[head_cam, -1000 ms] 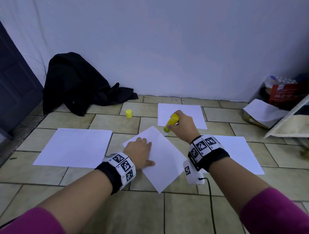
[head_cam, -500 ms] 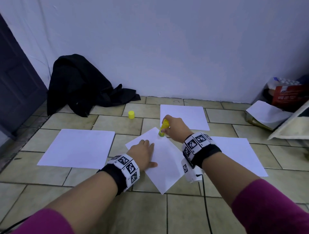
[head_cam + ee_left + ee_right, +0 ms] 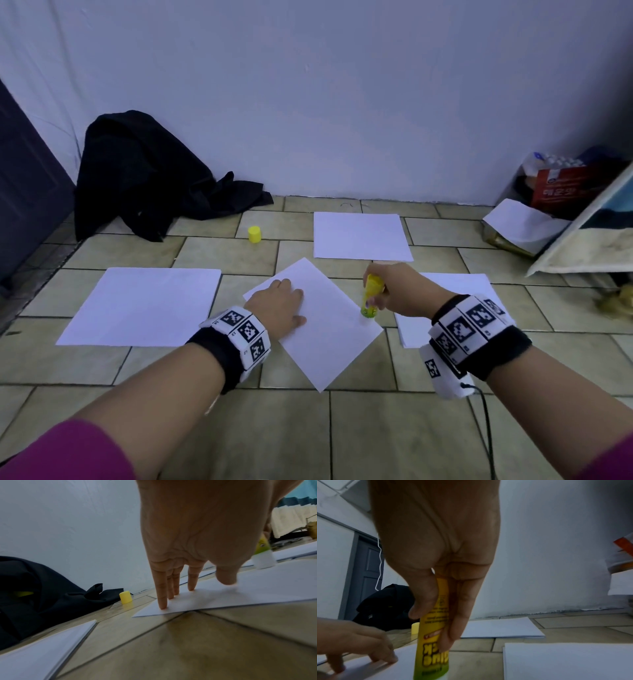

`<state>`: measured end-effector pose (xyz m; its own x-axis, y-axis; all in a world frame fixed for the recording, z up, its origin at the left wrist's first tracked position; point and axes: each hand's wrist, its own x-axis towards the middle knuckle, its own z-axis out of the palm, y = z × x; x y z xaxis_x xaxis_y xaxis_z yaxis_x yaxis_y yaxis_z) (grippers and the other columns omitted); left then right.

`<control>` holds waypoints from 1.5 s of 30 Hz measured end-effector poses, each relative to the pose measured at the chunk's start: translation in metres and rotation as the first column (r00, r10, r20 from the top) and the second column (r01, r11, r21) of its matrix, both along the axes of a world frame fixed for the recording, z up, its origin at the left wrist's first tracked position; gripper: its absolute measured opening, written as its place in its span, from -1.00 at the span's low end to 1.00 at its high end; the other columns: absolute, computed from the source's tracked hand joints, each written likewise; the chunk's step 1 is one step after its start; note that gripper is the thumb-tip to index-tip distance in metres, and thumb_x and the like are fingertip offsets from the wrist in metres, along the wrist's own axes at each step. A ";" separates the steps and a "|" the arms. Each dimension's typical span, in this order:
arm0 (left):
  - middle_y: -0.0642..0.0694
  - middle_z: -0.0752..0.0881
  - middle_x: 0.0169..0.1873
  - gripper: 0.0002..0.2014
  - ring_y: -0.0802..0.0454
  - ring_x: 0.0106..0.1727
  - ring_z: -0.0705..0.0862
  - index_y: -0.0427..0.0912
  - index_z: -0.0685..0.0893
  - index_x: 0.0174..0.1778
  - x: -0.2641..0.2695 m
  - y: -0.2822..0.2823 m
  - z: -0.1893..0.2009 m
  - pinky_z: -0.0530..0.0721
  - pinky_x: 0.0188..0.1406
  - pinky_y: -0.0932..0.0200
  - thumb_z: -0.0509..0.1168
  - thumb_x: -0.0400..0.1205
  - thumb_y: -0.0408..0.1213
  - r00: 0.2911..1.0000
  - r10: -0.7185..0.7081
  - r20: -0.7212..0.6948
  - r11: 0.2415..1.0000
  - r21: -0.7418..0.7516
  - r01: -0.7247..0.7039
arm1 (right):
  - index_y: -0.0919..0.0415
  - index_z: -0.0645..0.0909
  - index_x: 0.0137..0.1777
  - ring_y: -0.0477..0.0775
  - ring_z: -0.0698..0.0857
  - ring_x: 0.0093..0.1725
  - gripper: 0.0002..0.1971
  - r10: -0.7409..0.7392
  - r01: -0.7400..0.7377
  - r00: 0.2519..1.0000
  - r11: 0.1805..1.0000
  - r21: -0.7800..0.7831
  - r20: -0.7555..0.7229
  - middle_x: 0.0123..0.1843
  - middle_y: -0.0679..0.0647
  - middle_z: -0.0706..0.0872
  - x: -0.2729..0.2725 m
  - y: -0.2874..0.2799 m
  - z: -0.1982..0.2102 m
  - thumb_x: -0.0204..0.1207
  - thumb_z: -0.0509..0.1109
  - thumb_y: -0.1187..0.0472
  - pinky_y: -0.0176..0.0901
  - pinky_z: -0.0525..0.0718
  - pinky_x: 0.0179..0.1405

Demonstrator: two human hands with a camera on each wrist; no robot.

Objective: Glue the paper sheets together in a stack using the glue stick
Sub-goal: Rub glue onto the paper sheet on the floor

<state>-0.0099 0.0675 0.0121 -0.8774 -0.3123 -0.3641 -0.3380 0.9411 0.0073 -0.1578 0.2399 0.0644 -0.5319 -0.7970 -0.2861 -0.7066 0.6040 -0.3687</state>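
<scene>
From the head view, the angled sheet [image 3: 318, 325] lies on the tiled floor [image 3: 376, 438], turned diamond-wise. The left hand [image 3: 277, 308] rests flat on its near-left part, fingers straight, pinning it down. The right hand [image 3: 394, 291] grasps the yellow glue stick [image 3: 371, 298], which stands nearly upright with its tip on the right corner of the angled sheet. Beyond that sheet lies the far sheet [image 3: 359, 236]; left of it the left stack [image 3: 144, 305]; right of it, partly under the right wrist, the right stack [image 3: 455, 284]. The yellow cap [image 3: 254, 234] stands on the floor beyond the angled sheet, near a black garment [image 3: 147, 178] heaped against the wall.

The left wrist view shows the left hand [image 3: 197, 540] with straight fingertips [image 3: 162, 605] pressing the angled sheet [image 3: 223, 596] near its corner; the yellow cap [image 3: 126, 597] stands just beyond.

In the right wrist view the right hand [image 3: 440, 561] has thumb and fingers curled round the glue stick [image 3: 433, 642], tip down on the angled sheet [image 3: 388, 669].
</scene>
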 end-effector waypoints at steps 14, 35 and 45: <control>-0.06 0.10 0.62 -0.45 -0.14 0.49 0.22 0.06 0.22 0.60 0.009 0.007 -0.004 0.58 0.06 0.02 0.06 0.68 -0.40 0.964 -0.262 -0.046 0.965 0.000 0.263 | 0.17 0.53 -0.02 0.17 0.75 -0.07 -0.82 -0.229 0.250 0.968 0.921 -0.300 0.106 0.00 0.19 0.72 -0.020 -0.018 0.007 0.49 0.48 0.19 -0.01 0.75 -0.11; -0.09 0.10 0.66 -0.46 -0.15 0.58 0.18 -0.13 0.21 0.64 0.002 0.003 -0.009 0.35 0.48 -0.07 0.16 0.73 -0.14 0.974 -0.224 -0.032 0.972 0.068 0.226 | 0.30 0.45 0.30 0.17 0.56 -0.08 -0.68 -0.204 0.201 0.979 0.959 -0.200 0.005 0.18 0.29 0.61 -0.001 -0.073 -0.015 0.60 0.35 0.22 -0.14 0.48 -0.20; -0.07 0.09 0.67 -0.47 -0.10 0.58 0.19 -0.10 0.18 0.65 0.004 0.004 0.000 0.35 0.49 -0.03 0.08 0.73 -0.35 0.966 -0.257 0.005 0.965 0.052 0.257 | 0.24 0.46 0.26 0.22 0.68 0.03 -0.67 -0.169 0.168 0.985 0.986 -0.014 -0.026 0.15 0.24 0.63 0.004 -0.023 -0.007 0.58 0.39 0.16 -0.09 0.59 -0.15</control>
<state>-0.0061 0.0711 0.0123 -0.9213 -0.0575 -0.3846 -0.0851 0.9949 0.0549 -0.1537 0.2172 0.0576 -0.6664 -0.6986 -0.2607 -0.6050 0.7109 -0.3586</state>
